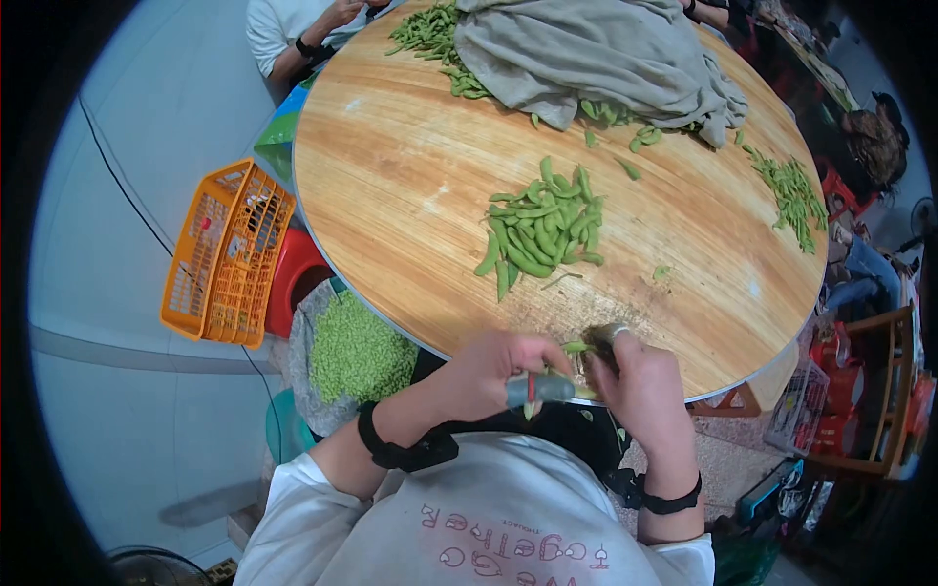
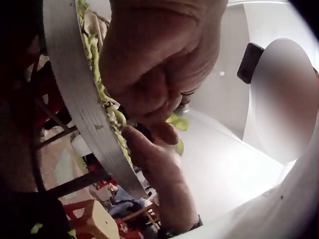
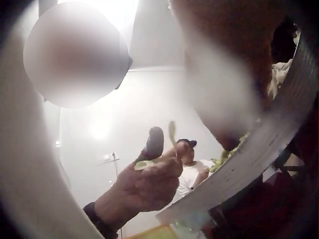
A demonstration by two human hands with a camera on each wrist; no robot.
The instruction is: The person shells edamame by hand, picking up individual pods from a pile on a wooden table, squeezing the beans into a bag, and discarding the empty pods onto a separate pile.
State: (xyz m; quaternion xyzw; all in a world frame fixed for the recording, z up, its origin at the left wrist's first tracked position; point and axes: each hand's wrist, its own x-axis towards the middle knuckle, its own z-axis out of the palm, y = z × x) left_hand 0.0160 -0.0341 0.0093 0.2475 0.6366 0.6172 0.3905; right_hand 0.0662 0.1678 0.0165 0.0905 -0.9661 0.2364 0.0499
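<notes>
Left hand (image 1: 479,376) and right hand (image 1: 645,386) are held close together at the near edge of the round wooden table (image 1: 391,215), and a green pod (image 1: 577,347) between them is pinched by the left, at whose thumb a grey cap (image 1: 547,389) with a red band is seen; whether anything is gripped by the right cannot be told. Beyond them a pile of pods (image 1: 542,230) is spread on the tabletop, and shelled beans (image 1: 360,347) are heaped in a bag to the left, below the rim.

Cloth (image 1: 596,59) cut off at top, pods (image 1: 427,37) partly hidden
</notes>
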